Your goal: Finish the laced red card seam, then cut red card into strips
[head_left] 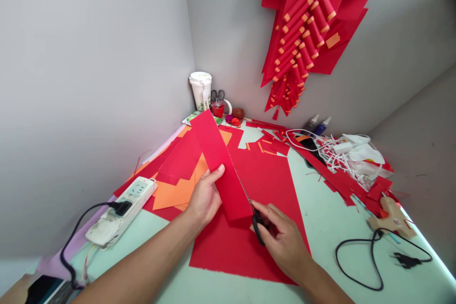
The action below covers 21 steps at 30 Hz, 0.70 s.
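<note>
My left hand (206, 195) grips a long strip of red paper (223, 171) by its left edge, thumb on top. The strip is tilted, its far end pointing up and left. In my right hand (281, 232) is a pair of scissors (259, 228) with black handles. Their blades lie along the strip's right edge near its lower corner; how far they are apart is too small to tell. Beneath both hands a large red sheet (249, 256) lies flat on the pale green table. Orange paper (174, 194) and more red pieces (181, 156) lie to the left.
A power strip (123, 211) with a black plug lies at left. Right are a hot glue gun (394, 216), its black cord (372, 261), and a heap of white cord (337, 154). A lidded cup (200, 90) stands in the corner. Red paper firecrackers (302, 42) hang on the wall.
</note>
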Motion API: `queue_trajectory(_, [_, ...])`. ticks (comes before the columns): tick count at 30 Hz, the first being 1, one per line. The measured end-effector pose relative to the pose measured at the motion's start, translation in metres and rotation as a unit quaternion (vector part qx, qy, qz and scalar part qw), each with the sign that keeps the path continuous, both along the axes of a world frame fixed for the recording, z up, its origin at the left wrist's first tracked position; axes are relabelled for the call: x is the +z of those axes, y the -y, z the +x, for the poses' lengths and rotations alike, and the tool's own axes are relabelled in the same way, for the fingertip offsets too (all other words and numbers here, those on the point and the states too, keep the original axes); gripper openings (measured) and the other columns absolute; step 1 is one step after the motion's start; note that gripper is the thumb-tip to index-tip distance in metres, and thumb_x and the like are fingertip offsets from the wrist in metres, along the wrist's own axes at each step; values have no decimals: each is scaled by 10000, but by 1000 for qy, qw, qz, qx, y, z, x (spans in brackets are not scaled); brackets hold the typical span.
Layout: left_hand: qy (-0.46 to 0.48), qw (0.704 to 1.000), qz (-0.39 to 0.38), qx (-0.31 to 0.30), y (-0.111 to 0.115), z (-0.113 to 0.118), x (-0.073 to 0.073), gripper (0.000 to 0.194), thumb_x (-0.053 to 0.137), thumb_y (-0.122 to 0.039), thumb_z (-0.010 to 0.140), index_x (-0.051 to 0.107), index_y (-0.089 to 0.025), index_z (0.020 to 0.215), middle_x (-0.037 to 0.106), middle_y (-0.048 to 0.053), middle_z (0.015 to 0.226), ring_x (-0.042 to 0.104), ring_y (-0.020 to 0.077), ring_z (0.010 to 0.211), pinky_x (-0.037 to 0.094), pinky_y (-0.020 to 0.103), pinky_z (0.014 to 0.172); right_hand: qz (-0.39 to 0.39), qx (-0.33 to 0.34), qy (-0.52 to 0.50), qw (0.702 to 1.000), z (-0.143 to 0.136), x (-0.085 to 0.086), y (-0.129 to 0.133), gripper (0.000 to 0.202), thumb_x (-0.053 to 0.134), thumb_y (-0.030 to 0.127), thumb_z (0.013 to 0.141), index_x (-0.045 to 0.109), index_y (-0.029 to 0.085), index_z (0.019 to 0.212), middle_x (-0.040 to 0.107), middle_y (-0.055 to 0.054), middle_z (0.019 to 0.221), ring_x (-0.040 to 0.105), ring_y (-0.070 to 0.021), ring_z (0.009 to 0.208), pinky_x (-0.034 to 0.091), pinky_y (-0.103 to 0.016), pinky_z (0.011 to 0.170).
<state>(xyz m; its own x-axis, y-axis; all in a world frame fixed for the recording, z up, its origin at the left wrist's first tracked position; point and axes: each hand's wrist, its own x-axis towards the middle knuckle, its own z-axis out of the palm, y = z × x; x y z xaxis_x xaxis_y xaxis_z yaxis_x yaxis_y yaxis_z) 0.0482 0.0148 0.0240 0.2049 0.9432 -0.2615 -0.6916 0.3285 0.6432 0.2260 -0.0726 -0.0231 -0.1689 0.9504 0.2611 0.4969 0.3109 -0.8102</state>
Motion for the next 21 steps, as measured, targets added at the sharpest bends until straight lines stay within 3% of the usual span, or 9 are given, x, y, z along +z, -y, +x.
queue_trajectory(7, [-2,1000,6,-4,-3,-4,2,257,644,-190,850,659,-164,1105,739,84,1103,696,255,1025,533,397,958,-27,-17,-29,999,2,1,-1,442,544,185,854,591,254,1288,604,-36,901,576,-163,820,495,-263,768])
queue_trajectory(12, [-18,999,21,-27,-1,-5,3,250,645,-199,863,659,-162,1110,748,81,1077,706,238,992,549,369,929,-99,-3,-106,989,3,2,0,424,565,256,888,561,271,1311,630,-61,1047,597,-179,926,482,-303,880])
queue_trajectory(16, [-43,997,27,-56,2,-6,6,281,706,-162,811,667,-157,1089,763,86,1014,724,240,928,569,364,881,-179,26,-245,953,3,5,0,419,577,350,908,544,308,1324,587,-67,1228,584,-179,1060,462,-312,953])
queue_trajectory(21, [-69,993,31,-86,3,-7,8,324,747,-171,773,666,-145,1086,762,110,1004,733,259,876,585,383,827,-264,14,-324,908,4,7,-5,455,669,402,842,589,297,1277,650,-54,1027,619,-172,951,522,-274,806])
